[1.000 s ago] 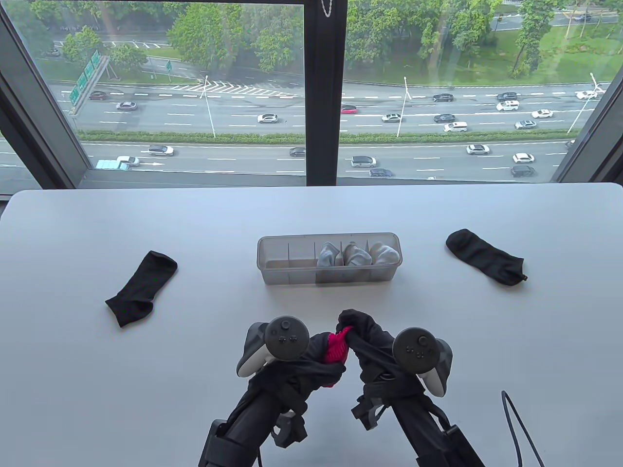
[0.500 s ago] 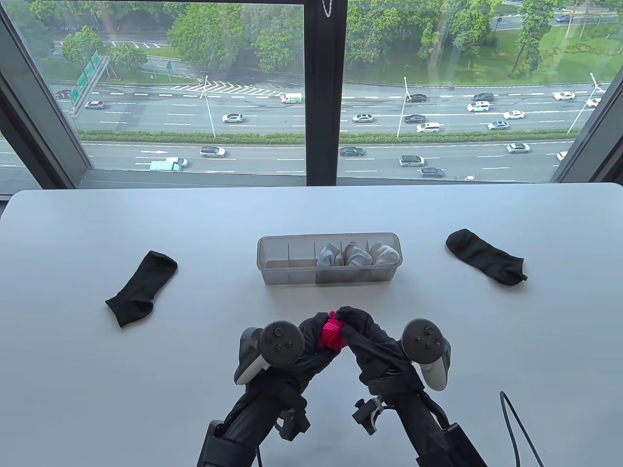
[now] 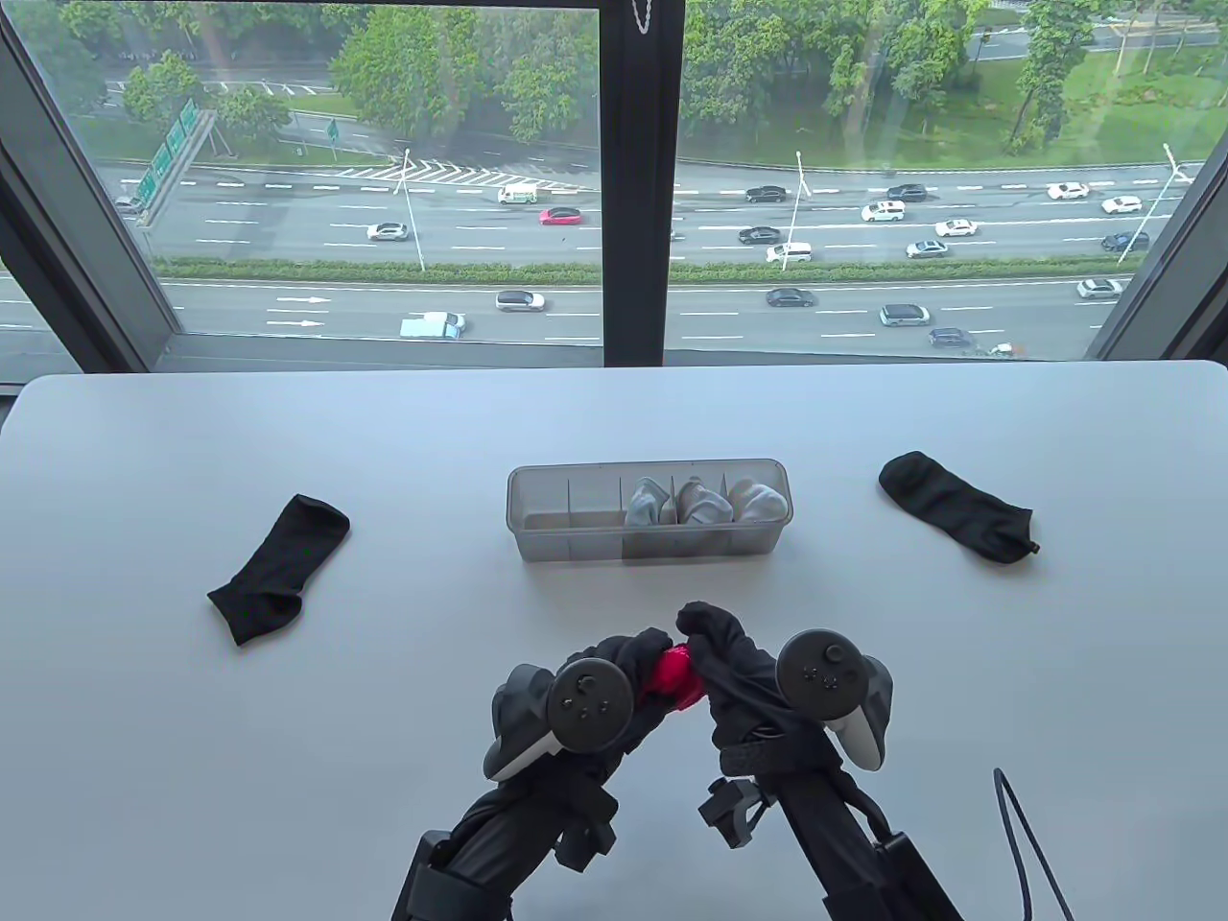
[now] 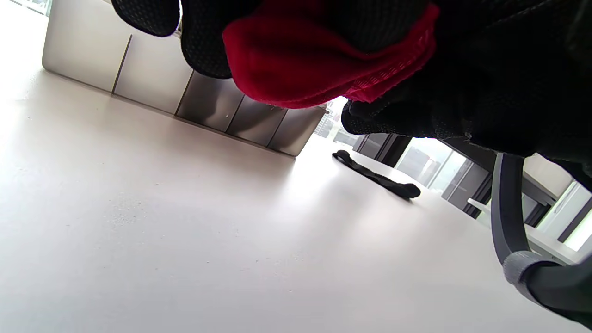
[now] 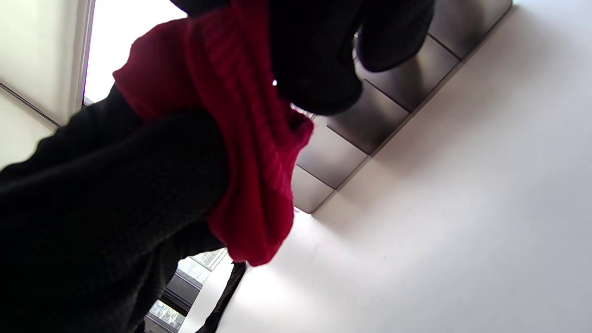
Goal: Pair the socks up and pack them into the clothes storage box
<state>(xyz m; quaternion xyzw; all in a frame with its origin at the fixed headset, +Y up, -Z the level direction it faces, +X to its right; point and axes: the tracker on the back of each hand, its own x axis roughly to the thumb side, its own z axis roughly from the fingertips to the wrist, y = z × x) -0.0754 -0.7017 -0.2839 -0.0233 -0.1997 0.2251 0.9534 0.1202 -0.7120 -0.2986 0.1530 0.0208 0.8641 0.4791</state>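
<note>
A bundle of red socks [image 3: 672,676] hangs just above the table's near middle, held between both gloved hands. My left hand [image 3: 628,662] grips it from the left and my right hand [image 3: 715,638] from the right, fingers curled round the fabric. The left wrist view shows the red socks [image 4: 319,64] bunched under the fingers; the right wrist view shows the red socks [image 5: 249,138] folded over. Behind them stands the clear storage box [image 3: 561,508] with divided compartments; three on the right hold grey and white sock pairs [image 3: 705,501]. A black sock [image 3: 278,568] lies far left, another black sock [image 3: 959,507] far right.
The white table [image 3: 288,748] ends at a large window. A black cable [image 3: 1017,844] loops at the near right edge. In the left wrist view the box [image 4: 185,92] and the right-hand black sock [image 4: 377,175] lie ahead.
Both hands have closed in and bunched the red socks into a tighter ball. The left hand shifted right and turned over; less red fabric shows.
</note>
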